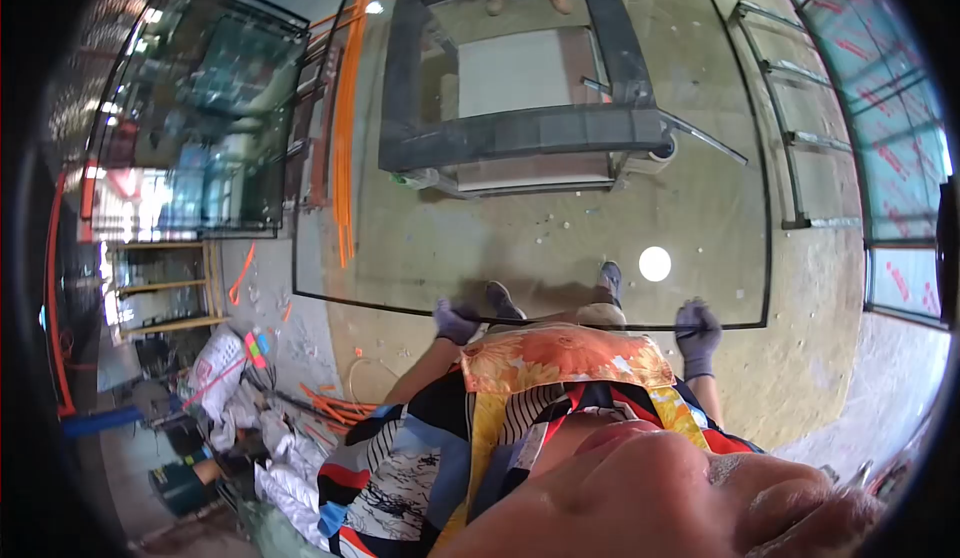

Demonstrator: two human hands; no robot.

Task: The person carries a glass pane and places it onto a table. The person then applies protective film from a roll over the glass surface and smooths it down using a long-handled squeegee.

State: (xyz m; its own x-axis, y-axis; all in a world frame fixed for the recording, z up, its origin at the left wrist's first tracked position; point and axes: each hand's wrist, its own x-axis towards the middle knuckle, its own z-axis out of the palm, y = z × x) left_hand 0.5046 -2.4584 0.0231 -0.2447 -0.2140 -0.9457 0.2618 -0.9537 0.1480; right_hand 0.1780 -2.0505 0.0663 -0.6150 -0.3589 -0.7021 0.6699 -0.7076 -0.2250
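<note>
Carrying weight evenly seems the key to handling the large, clear, rectangular glass sheet with a black rim (560, 223), which stretches out in front of the person. Beyond the near rim, a dark grey rectangular table frame (520, 130) shows through it; whether the two touch, I cannot tell. Long, thin orange strips (348, 108) run along the sheet's left side (worth a glance before any sidestep). The left hand in a purple-grey glove (457, 321) and the right hand in a matching glove (697, 326) curl around the near edge, well apart, gripping it; the undersides of the fingers are hidden. Matching their height and pressure should stop a corner dipping. Dark low shoes (505, 301) best stay planted apart for balance.
</note>
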